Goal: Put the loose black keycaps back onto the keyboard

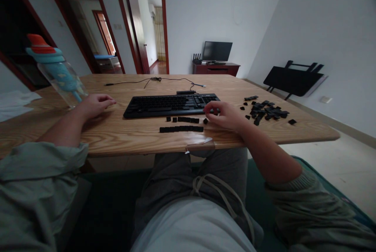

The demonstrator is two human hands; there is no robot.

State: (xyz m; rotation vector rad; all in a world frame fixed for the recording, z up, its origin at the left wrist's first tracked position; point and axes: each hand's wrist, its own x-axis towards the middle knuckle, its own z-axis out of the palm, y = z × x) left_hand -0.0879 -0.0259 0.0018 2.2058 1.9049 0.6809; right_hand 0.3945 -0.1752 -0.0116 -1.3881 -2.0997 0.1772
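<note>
A black keyboard (164,105) lies lengthwise on the wooden table in front of me. My right hand (221,115) is at its near right corner, with thumb and index finger brought together at a small black keycap (205,121) on the tabletop. That keycap sits at the right end of a broken row of keycaps (184,119). Nearer the table edge runs a second, tighter keycap row (181,129). Left of the keyboard, my left hand (98,106) rests on the table, fingers loosely stretched and holding nothing. A loose pile of keycaps (266,111) lies right of my right hand.
A clear bottle (63,75) with a blue and red lid stands beside my left forearm. White tissue (16,103) is at the far left. Behind the keyboard lies a thin black cable (129,83). A transparent corner guard-like piece (200,147) hangs on the table's front edge.
</note>
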